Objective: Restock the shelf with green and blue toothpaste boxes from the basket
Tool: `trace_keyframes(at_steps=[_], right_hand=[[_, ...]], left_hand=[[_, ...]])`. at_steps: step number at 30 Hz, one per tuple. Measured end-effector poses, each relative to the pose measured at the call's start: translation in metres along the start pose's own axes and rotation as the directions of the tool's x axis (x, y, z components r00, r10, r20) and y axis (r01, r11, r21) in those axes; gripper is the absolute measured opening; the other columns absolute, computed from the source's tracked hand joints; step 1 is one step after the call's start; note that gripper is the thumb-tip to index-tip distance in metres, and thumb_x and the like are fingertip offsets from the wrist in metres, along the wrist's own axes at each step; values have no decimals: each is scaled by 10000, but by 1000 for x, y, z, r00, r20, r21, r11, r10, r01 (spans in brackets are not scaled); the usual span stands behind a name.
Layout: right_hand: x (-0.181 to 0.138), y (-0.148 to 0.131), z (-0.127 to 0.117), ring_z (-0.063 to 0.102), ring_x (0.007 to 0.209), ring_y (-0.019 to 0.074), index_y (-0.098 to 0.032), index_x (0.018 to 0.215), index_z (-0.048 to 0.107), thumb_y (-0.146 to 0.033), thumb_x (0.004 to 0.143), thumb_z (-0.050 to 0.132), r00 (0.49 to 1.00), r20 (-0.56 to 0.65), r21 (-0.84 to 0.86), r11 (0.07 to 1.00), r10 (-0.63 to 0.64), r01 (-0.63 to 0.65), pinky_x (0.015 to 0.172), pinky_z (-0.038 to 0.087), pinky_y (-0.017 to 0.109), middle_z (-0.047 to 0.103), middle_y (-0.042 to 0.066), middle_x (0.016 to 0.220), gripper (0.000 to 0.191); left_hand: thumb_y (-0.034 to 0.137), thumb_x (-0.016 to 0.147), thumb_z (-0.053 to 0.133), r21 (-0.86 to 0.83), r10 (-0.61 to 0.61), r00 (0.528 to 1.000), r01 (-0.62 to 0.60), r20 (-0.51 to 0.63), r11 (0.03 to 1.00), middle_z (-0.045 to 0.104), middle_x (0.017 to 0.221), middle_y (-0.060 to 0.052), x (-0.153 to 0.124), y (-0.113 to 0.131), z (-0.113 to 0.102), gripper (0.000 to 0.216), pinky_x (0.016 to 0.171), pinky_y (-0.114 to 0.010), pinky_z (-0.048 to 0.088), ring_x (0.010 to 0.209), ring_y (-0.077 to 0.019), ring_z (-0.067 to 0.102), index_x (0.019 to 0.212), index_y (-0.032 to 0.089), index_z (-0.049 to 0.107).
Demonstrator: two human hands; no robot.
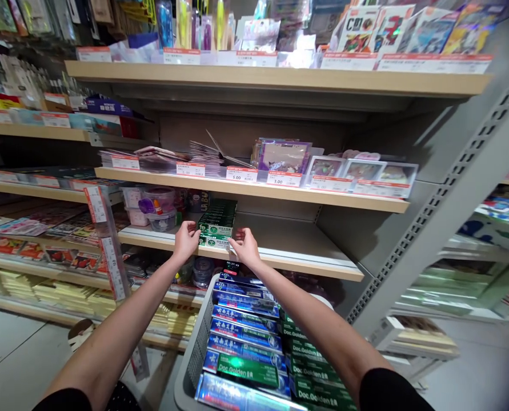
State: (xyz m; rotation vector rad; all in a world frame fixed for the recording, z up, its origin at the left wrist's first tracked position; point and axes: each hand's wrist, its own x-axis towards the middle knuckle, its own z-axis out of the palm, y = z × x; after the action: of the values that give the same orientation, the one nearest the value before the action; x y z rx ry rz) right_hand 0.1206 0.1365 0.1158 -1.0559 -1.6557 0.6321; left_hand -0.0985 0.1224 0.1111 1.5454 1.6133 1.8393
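Note:
Green Doc.Golden toothpaste boxes stand in a row reaching back on the lower shelf, their front at the shelf edge. My left hand is at the left end of the front boxes, fingers curled and thumb against them. At the right end, my right hand has its thumb touching the front box and its fingers bent. The front boxes sit between my two hands. Below my forearms is a grey basket holding blue toothpaste boxes and more green toothpaste boxes. One green box lies on top of the blue ones.
The shelf above, with its wooden front edge, overhangs my hands and carries cards and small clear cases. Round plastic tubs stand left of the green row. A price-tag strip hangs at left, and a slotted metal upright rises at right.

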Motion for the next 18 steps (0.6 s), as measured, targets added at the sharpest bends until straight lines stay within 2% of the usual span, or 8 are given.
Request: trace_keyframes(at_steps=[3, 6, 9, 11, 14, 18], right_hand=[[-32, 2, -21, 621, 943, 191, -191, 1059, 521, -351, 762, 669, 997, 65, 49, 998, -34, 31, 788, 529, 313, 617, 74, 1019, 369], [-65, 4, -40, 628, 894, 178, -188, 1027, 541, -359, 787, 643, 988, 156, 74, 997, 4, -16, 800, 523, 323, 625, 55, 974, 312], [-99, 3, -59, 629, 900, 182, -190, 1015, 568, -362, 799, 633, 972, 230, 105, 991, 53, -79, 800, 519, 328, 636, 52, 979, 283], [-122, 0, -74, 625, 916, 187, -198, 1018, 591, -359, 811, 629, 944, 321, 113, 987, 69, -111, 802, 517, 330, 642, 52, 995, 266], [-157, -9, -99, 628, 925, 195, -219, 1028, 626, -361, 837, 617, 836, 543, 93, 984, 80, -154, 813, 517, 338, 657, 46, 1004, 237], [-192, -17, -129, 623, 1019, 211, -257, 1130, 622, -369, 851, 618, 642, 760, 8, 986, 101, -166, 888, 505, 359, 652, 43, 1127, 301]], left_hand=[[241, 762, 642, -21, 33, 999, -32, 27, 999, 646, 1056, -98, -21, 7, -13, 292, 931, -366, 521, 1032, -203, 641, 1025, 180, 531], [266, 759, 646, -47, 27, 997, -23, 76, 999, 648, 1060, -93, -52, 15, -22, 302, 939, -377, 516, 1043, -210, 637, 1032, 186, 544], [299, 754, 654, -60, -5, 989, 15, 150, 998, 653, 1052, -92, -95, 23, -26, 303, 932, -385, 513, 1017, -219, 644, 1023, 186, 572], [316, 765, 646, -71, -43, 969, 62, 244, 996, 659, 1050, -89, -129, 28, -27, 286, 914, -380, 516, 998, -221, 647, 1016, 190, 594], [335, 811, 605, -74, -89, 879, 140, 468, 987, 671, 1041, -80, -176, 40, -33, 237, 877, -355, 522, 971, -217, 649, 1006, 203, 631], [350, 866, 557, 1, -74, 699, 104, 711, 995, 667, 1098, -74, -216, 58, -49, 243, 896, -341, 503, 1023, -215, 626, 1043, 221, 663]])
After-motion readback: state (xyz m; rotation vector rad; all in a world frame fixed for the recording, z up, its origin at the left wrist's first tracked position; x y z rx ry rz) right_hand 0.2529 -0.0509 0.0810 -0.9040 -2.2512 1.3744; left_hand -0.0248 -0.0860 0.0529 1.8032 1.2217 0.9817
